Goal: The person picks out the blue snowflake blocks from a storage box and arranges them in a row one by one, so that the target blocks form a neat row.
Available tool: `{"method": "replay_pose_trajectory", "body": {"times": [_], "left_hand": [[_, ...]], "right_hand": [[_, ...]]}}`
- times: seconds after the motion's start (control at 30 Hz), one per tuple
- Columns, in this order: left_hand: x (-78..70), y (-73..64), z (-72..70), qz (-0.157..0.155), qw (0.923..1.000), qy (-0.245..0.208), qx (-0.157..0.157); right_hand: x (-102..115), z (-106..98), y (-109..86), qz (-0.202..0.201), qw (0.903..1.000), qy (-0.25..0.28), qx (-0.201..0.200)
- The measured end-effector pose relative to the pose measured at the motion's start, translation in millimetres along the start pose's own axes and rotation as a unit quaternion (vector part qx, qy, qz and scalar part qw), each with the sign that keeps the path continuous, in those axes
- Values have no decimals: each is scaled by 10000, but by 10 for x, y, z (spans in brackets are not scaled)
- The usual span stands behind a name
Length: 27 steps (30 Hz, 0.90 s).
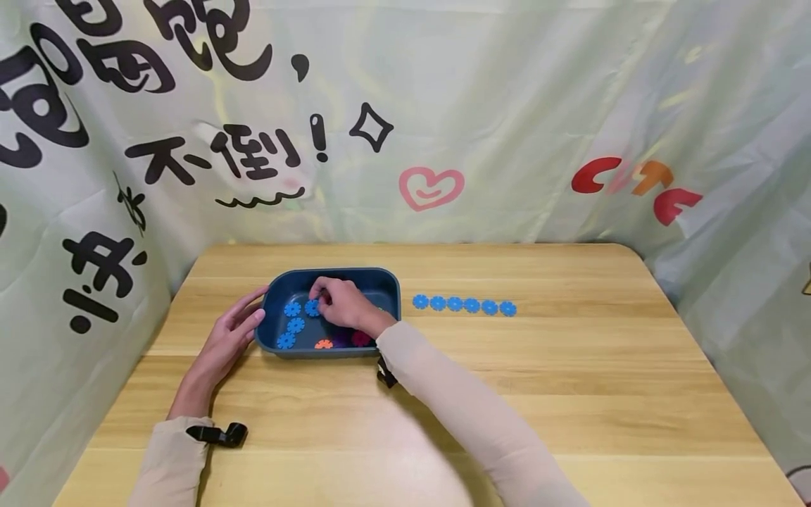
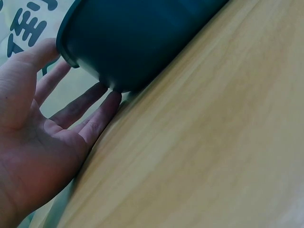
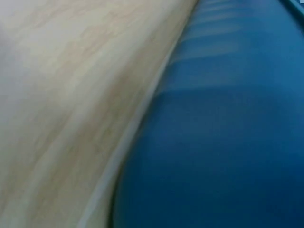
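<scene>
A dark blue plastic tub (image 1: 329, 352) stands on the table, left of centre. My left hand (image 1: 231, 338) is at its left end, thumb by the rim and extended fingers touching the outer wall; the left wrist view shows these fingers (image 2: 78, 107) against the tub (image 2: 128, 42). My right hand (image 1: 345, 303) reaches inside, its curled fingertips pinching a blue snowflake disc (image 1: 312, 308), partly hidden. More blue discs (image 1: 295, 324) lie in the tub's left part. An orange disc (image 1: 324, 344) and a dark red disc (image 1: 361, 339) lie near the front wall. The right wrist view shows only tub wall and table.
Several blue snowflake discs (image 1: 455, 303) form a row on the wooden table (image 1: 570, 380), right of the tub. A printed curtain (image 1: 507, 141) hangs behind and beside the table. Black wrist straps (image 1: 218, 434) sit at both sleeves.
</scene>
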<state>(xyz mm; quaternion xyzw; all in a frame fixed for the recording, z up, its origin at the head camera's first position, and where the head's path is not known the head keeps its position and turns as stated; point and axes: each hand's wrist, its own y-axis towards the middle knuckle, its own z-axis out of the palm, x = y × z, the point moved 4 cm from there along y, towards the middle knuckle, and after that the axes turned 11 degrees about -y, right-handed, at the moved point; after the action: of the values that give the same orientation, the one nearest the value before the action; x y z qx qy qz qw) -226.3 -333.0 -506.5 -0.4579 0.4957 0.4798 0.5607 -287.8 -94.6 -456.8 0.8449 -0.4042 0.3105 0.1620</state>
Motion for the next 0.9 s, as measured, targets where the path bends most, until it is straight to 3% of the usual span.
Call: {"method": "replay_pose_trajectory", "body": {"times": [0.3,0.9], "left_hand": [[-2,17,1,-102,9998,133,-57],[-2,-14,-3,-121,9998,157,-103]], "right_hand": [[65,-170,-114,-14,9963,818,-277],[70,-452,-405,-241,9929,820,-833]]}}
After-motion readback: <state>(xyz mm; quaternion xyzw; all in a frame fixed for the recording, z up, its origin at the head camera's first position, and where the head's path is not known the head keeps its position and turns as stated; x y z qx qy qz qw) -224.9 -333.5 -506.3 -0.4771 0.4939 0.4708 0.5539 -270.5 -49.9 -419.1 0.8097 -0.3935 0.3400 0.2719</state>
